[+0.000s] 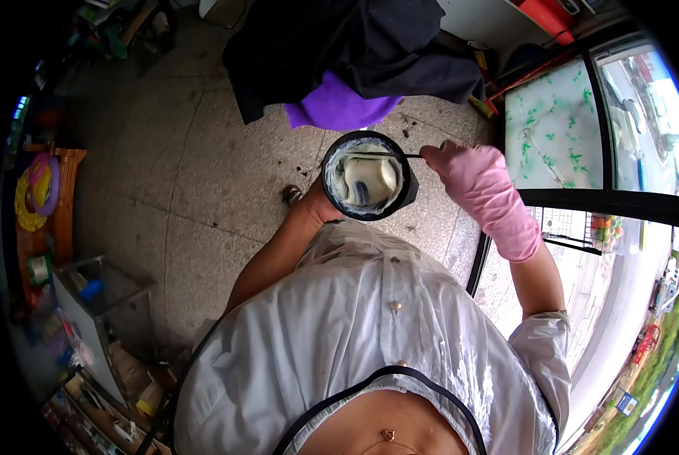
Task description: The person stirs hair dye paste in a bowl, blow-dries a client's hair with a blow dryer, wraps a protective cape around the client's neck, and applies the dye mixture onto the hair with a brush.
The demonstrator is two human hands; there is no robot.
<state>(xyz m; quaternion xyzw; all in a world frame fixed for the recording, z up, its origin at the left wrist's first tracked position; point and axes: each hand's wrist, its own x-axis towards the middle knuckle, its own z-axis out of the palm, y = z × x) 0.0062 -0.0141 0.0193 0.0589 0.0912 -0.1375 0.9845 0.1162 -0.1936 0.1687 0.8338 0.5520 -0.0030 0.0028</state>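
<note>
A round black bowl [411,186] holds a thick, pale cream mixture [366,178], smeared up its inner wall. My left hand [320,203], bare, grips the bowl at its lower left side, with its fingers partly hidden beneath. In a pink glove, my right hand [465,171] is closed round the dark handle of a thin stirring tool [408,156] at the right of the bowl. The tool's far end lies across the cream near the top of the bowl.
Beyond the bowl is a person draped in a black cape [339,45], with purple cloth [343,102] below it. A glass door [556,129] stands at the right. Shelves and a small cart [100,326] are at the left, on the speckled floor [226,152].
</note>
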